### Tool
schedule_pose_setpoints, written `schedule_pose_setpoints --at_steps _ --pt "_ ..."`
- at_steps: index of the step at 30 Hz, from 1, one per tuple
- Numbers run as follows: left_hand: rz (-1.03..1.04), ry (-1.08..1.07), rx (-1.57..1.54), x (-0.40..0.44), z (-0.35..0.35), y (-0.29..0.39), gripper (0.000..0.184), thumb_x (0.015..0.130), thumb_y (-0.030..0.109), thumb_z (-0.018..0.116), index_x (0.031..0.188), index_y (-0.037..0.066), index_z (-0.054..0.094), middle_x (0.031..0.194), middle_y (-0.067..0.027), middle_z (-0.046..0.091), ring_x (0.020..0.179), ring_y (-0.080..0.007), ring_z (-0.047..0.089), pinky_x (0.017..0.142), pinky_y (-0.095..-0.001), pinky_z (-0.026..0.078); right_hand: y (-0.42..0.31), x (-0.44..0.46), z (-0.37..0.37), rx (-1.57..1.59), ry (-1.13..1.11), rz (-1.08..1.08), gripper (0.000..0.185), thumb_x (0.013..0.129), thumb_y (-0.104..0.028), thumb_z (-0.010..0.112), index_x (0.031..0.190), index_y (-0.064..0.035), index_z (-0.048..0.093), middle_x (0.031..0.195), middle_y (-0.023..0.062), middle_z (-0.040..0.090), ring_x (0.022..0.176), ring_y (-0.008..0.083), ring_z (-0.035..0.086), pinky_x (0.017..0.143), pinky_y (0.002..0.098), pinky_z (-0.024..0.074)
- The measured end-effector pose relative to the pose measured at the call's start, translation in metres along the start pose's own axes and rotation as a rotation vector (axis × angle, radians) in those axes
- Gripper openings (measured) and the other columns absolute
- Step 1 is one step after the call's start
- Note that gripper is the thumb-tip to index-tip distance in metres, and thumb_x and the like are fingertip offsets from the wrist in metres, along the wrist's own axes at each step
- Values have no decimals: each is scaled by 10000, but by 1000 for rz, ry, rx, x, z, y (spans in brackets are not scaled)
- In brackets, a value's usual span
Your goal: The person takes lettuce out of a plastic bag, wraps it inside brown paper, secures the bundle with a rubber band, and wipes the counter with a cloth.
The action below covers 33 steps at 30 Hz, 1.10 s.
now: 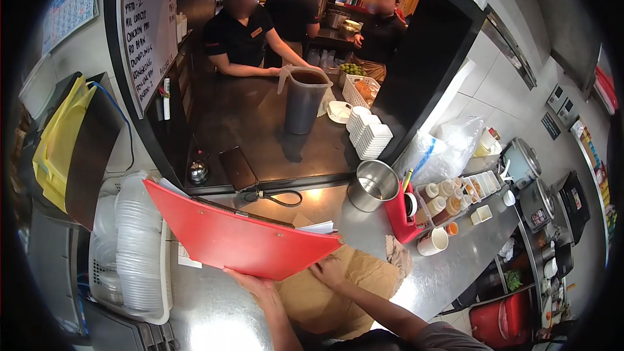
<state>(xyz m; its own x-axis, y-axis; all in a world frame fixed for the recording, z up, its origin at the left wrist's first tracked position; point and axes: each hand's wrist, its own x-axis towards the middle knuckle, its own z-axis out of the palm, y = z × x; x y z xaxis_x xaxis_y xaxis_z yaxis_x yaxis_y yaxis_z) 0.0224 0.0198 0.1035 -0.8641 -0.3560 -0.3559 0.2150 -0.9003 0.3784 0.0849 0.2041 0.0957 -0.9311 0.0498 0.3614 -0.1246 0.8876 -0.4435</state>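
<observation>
A red clipboard folder (240,237) with papers inside is tilted up above the steel counter. My left hand (250,284) holds its lower edge from below, the fingers partly hidden behind the red cover. My right hand (330,272) is at the folder's lower right corner, over brown paper (361,273); its fingertips are too small and partly covered to make out. Beyond the folder, a black phone (238,168) lies on the dark ledge, near a black strap (278,199).
A basket of clear lids (138,240) stands left. On the right are a steel pot (374,185), a red holder (401,218), sauce bottles (442,205) and a cup (433,242). Across the ledge (260,117), a person touches a dark pitcher (304,104); several others stand behind.
</observation>
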Motion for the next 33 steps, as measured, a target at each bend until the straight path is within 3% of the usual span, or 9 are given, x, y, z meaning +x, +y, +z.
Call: schedule_pose_setpoints --at_steps 16,18,24,27,33 --pt "6 84 61 -8 18 6 735 909 604 340 1406 68 262 1433 -113 297 1289 -250 336 1070 -405 300 2 0 4 66 -16 29 191 835 -234 605 756 -64 640 734 96 648 627 289 617 599 381 493" --pt "-17 111 56 -9 21 7 730 912 600 335 1404 64 265 1431 -114 299 1289 -246 335 1067 -404 303 3 0 6 44 25 2 207 845 -265 599 752 -84 638 735 69 653 624 261 625 583 365 494" --pt "-8 39 59 -2 7 1 728 915 596 335 1400 57 268 1425 -115 305 1283 -247 342 1058 -404 316 7 -2 7 2 -12 11 218 854 -291 588 769 -98 640 754 52 663 636 248 632 591 363 497" --pt "23 61 106 -3 9 1 723 913 602 328 1392 62 279 1399 -122 330 1251 -271 382 1016 -420 382 6 -1 6 1 -31 23 215 856 -292 584 778 -99 640 757 52 663 647 249 634 602 366 498" --pt "18 48 73 0 5 -1 719 913 603 324 1394 71 278 1395 -118 333 1255 -267 375 1021 -422 377 5 -1 5 23 -27 13 207 856 -277 585 786 -88 635 769 67 664 672 260 636 610 370 499"
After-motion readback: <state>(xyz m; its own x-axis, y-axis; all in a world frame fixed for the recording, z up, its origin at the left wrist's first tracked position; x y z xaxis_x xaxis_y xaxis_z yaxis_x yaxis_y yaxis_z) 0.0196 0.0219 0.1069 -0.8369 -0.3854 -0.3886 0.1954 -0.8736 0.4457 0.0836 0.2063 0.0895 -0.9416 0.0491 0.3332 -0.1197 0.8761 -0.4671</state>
